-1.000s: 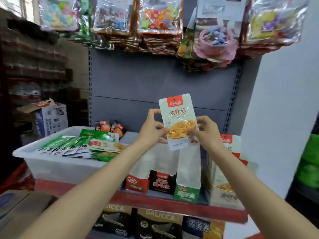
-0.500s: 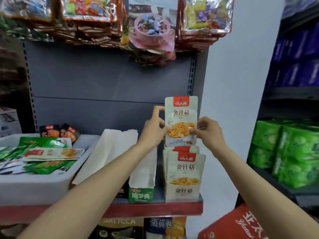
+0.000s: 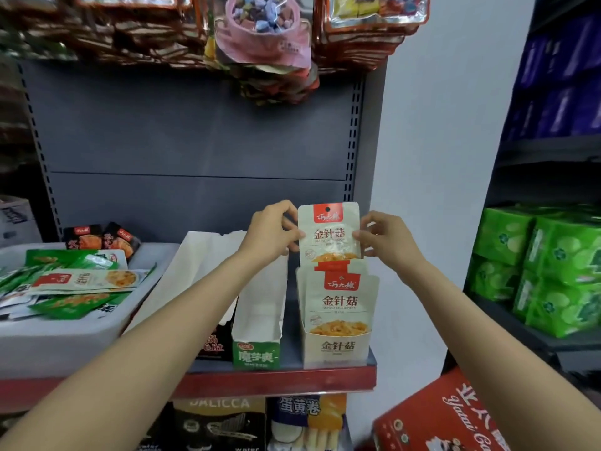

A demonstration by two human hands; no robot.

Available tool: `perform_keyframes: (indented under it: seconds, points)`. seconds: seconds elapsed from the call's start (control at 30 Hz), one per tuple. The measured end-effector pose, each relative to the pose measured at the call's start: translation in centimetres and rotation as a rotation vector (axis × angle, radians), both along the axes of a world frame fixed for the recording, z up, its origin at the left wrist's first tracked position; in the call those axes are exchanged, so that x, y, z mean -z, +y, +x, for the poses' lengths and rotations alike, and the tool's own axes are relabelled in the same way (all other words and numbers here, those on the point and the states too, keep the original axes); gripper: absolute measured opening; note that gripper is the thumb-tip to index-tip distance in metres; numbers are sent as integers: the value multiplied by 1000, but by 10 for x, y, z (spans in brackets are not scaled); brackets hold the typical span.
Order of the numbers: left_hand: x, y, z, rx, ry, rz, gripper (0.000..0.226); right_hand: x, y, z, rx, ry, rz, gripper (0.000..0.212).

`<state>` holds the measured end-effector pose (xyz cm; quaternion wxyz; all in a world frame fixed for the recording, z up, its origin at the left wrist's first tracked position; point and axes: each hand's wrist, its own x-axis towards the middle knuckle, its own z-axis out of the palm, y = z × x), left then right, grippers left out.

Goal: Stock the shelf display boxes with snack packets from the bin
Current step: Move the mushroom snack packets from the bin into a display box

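A cream snack packet (image 3: 329,234) with a red top label stands upright, its lower edge tucked behind the packets in the cream display box (image 3: 336,348) at the shelf's right end. My left hand (image 3: 271,234) pinches the packet's left edge and my right hand (image 3: 385,239) pinches its right edge. Another matching packet (image 3: 340,299) fills the front of that box. Left of it stands a green-fronted display box (image 3: 257,348) with an open white interior. The white bin (image 3: 65,340) at the left holds several green and cream packets (image 3: 81,281).
A dark box sits between the bin and the green box, partly hidden by my left arm. Candy bags hang overhead (image 3: 263,37). Green packs (image 3: 549,268) fill the right-hand shelving. A red carton (image 3: 445,418) stands at lower right; more boxes sit under the red shelf edge (image 3: 276,384).
The view swung right from the bin toward the cream box. Both hands carried the packet along and lowered it until its bottom edge went into that box.
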<state>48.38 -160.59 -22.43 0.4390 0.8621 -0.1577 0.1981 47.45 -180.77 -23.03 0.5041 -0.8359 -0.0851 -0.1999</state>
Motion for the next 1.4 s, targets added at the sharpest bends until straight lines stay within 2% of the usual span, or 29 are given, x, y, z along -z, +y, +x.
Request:
perform_keyframes:
  seconds: [0.23,0.3,0.43,0.5,0.63,0.87,1.07,1.13,1.27,1.33,1.4]
  points:
    - [5,-1,2,3,95,153,4,6,-5,0,33,216,-81,11]
    - [6,0,1,-10,88,134,4,3,-1,-3,59,143,-102,7]
    - [5,9,-6,-33,17,49,7,-4,16,-12,214,-164,-298,31]
    - [4,19,-11,-53,-20,19,6,-7,29,-15,222,-281,-400,32]
    - [3,48,-24,-117,-81,2,3,-12,70,-19,78,-314,-480,24]
    - [17,151,-48,-314,-125,36,4,5,176,-14,-179,-209,-415,21]
    - [43,278,-50,-522,31,48,2,24,279,0,-322,-93,-428,34]
    - [49,313,-48,-573,123,123,21,27,307,3,-364,-63,-482,41]
    - [61,369,-43,-705,285,463,67,29,349,9,-430,-30,-618,47]
    - [68,382,-40,-689,373,456,82,32,367,18,-431,25,-677,53]
    - [71,383,-36,-651,403,430,79,37,381,28,-441,98,-757,48]
